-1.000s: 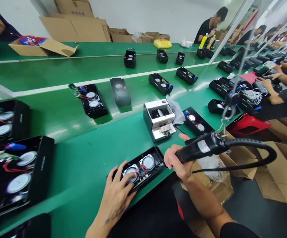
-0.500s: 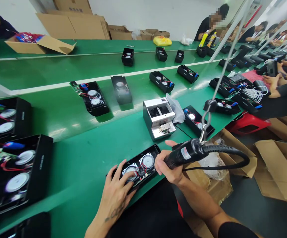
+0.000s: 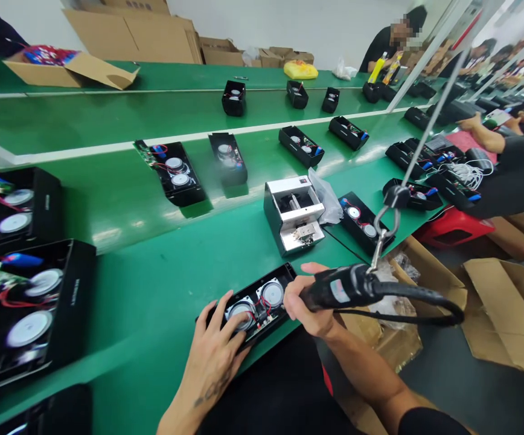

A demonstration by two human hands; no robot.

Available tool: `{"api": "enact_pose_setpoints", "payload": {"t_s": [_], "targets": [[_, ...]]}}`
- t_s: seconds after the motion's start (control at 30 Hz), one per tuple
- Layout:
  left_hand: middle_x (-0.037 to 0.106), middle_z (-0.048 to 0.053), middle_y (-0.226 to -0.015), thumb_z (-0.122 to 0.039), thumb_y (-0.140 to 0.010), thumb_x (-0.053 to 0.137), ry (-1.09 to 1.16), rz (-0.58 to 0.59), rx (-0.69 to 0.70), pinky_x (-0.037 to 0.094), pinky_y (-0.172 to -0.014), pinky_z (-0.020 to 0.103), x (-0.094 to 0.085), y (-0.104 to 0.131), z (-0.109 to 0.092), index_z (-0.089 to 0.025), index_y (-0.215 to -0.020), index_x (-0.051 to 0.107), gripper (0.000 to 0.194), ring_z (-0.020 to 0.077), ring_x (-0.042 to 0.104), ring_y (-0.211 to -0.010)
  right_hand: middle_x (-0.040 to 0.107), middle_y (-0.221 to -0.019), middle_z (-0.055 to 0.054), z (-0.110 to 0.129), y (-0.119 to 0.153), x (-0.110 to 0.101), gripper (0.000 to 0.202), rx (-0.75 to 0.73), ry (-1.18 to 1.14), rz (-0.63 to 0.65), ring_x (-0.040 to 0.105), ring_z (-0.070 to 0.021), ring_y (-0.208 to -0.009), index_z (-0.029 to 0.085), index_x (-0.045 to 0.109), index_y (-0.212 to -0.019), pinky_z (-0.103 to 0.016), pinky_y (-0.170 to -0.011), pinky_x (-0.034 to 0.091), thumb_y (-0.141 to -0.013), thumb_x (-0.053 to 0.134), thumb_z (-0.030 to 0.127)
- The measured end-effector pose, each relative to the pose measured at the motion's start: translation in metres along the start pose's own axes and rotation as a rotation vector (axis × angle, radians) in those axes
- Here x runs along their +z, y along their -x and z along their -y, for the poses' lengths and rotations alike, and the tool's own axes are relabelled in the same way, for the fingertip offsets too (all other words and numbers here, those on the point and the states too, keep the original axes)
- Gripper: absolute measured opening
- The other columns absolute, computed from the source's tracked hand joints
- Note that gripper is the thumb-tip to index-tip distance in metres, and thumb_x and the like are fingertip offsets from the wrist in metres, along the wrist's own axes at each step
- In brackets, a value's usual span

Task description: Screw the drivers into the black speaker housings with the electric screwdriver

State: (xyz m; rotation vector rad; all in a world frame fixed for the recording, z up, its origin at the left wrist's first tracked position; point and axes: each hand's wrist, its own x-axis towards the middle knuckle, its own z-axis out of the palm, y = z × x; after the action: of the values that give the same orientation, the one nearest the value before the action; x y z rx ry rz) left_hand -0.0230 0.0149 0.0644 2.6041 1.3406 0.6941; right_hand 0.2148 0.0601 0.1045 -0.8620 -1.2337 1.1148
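Note:
A black speaker case [image 3: 267, 326] lies at a slant on the green bench in front of me, its open side up. Two round speakers [image 3: 271, 294] with red wires show inside it. My left hand [image 3: 219, 341] grips the case's left end, the fingers reaching over the rim and onto the nearer speaker. In my right hand [image 3: 307, 302] is a black electric screwdriver [image 3: 338, 287], held nearly level at the right end of the case. It hangs from a metal hook and cord. My fingers hide its tip.
A silver-and-black screw feeder [image 3: 293, 214] stands just beyond the case, a plastic bag [image 3: 328, 199] beside it. Another open speaker case [image 3: 364, 223] lies to its right. Several more sit on the green conveyor [image 3: 121, 217] and at far left. Cardboard boxes [image 3: 501, 314] stand low at right; co-workers sit farther along.
The view has shifted slightly, and the screwdriver's rear end with its hook and cable has swung a little to the right. Both hands keep their places on the case and the screwdriver.

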Motion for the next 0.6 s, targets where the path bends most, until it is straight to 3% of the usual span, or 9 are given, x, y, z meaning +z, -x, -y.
{"api": "enact_pose_setpoints", "payload": {"t_s": [0.1, 0.2, 0.4, 0.5, 0.6], "targets": [[0.079, 0.003, -0.118, -0.027, -0.075, 0.09, -0.009, -0.01, -0.005, 0.039, -0.12, 0.062, 0.004, 0.003, 0.001, -0.025, -0.086, 0.074, 0.02, 0.0457, 0.053, -0.148, 0.054, -0.062, 0.01, 0.015, -0.011, -0.004, 0.034, -0.044, -0.057, -0.041, 0.046, -0.0128, -0.039, 0.03, 0.053, -0.125, -0.03, -0.041, 0.043, -0.098, 0.072, 0.037], [0.079, 0.002, -0.118, -0.027, -0.074, 0.091, 0.0, -0.01, -0.011, 0.038, -0.121, 0.063, 0.007, 0.005, 0.002, -0.025, -0.085, 0.073, 0.021, 0.0464, 0.052, -0.149, 0.052, -0.064, 0.011, 0.031, -0.024, -0.011, 0.049, -0.07, -0.099, -0.195, 0.047, -0.014, -0.04, 0.034, 0.044, -0.136, -0.031, -0.042, 0.042, -0.097, 0.074, 0.036], [0.08, 0.001, -0.117, -0.028, -0.074, 0.092, 0.017, -0.049, -0.025, 0.039, -0.12, 0.062, 0.01, 0.004, 0.003, -0.025, -0.083, 0.072, 0.022, 0.0442, 0.053, -0.148, 0.057, -0.069, 0.01, 0.051, -0.075, -0.033, 0.046, -0.236, 0.038, -0.411, 0.054, -0.0142, -0.049, 0.033, 0.045, -0.126, -0.034, -0.053, 0.049, -0.095, 0.078, 0.037], [0.079, 0.001, -0.116, -0.03, -0.077, 0.09, 0.027, -0.064, -0.024, 0.039, -0.12, 0.061, 0.011, 0.003, 0.006, -0.026, -0.083, 0.073, 0.018, 0.0424, 0.053, -0.148, 0.056, -0.064, 0.011, 0.048, -0.108, -0.039, 0.047, -0.322, 0.147, -0.457, 0.052, -0.0145, -0.047, 0.031, 0.046, -0.131, -0.035, -0.057, 0.051, -0.096, 0.075, 0.042], [0.08, 0.001, -0.114, -0.031, -0.076, 0.091, 0.036, -0.068, -0.018, 0.039, -0.119, 0.06, 0.011, 0.002, 0.008, -0.027, -0.081, 0.074, 0.018, 0.0419, 0.055, -0.146, 0.056, -0.061, 0.011, 0.029, -0.132, -0.04, 0.041, -0.312, 0.259, -0.41, 0.053, -0.015, -0.047, 0.027, 0.054, -0.127, -0.037, -0.06, 0.053, -0.095, 0.074, 0.041]]}}
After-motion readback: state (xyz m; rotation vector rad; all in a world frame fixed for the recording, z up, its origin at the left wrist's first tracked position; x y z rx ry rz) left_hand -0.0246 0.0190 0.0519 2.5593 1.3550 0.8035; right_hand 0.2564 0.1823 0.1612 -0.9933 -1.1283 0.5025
